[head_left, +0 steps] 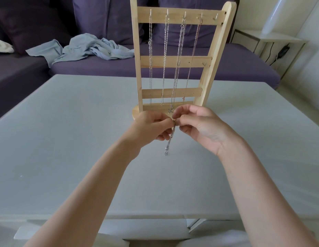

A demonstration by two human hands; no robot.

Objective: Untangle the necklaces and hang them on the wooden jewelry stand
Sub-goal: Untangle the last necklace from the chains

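Observation:
A tall wooden jewelry stand [174,61] rises from the far middle of the grey table [74,139]. Several silver necklaces [165,56] hang from the hooks on its top bar; the rightmost hook [215,17] is bare. Just in front of the stand's base, my left hand [151,127] and my right hand [198,125] meet fingertip to fingertip. Between them they pinch the top of a short silver chain [170,139]. The chain dangles down over the table, with a clasp at its lower end.
A purple sofa [190,68] runs behind the table, with a crumpled light-blue cloth [83,49] on its seat. A white side table [273,40] with a dark cable stands at the right. A pale surface lies below the table's near edge.

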